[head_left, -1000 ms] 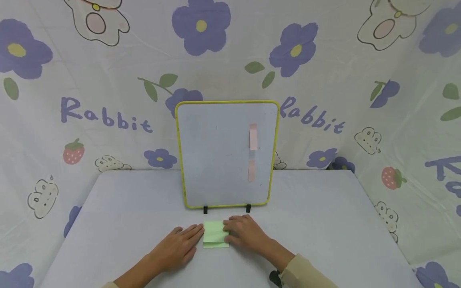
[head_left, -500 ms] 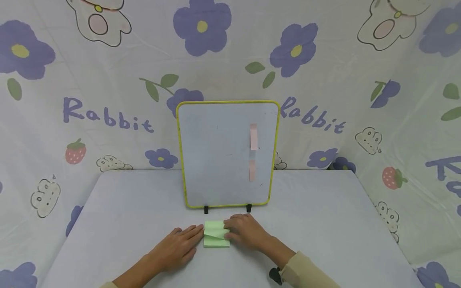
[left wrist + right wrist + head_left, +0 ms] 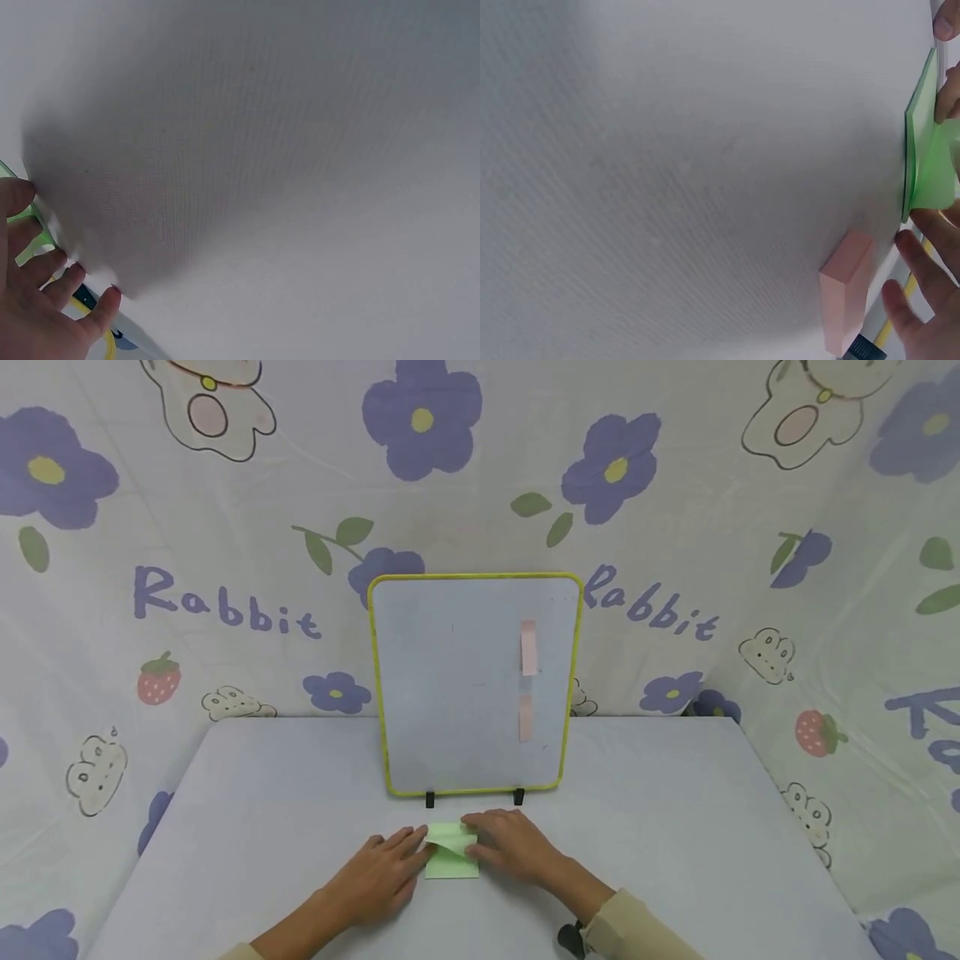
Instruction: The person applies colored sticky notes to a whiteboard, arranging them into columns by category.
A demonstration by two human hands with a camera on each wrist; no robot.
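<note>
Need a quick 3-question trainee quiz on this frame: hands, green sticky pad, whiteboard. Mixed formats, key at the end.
1. True or false: the right hand is peeling up the top sheet of the green sticky pad.
2. Multiple choice: the left hand is A) lifting the whiteboard, B) resting on the table against the pad's left edge, C) out of view.
3. How many pink strips are stuck on the whiteboard?

Key: 1 true. 2 B. 3 two, one above the other on the right side.
</note>
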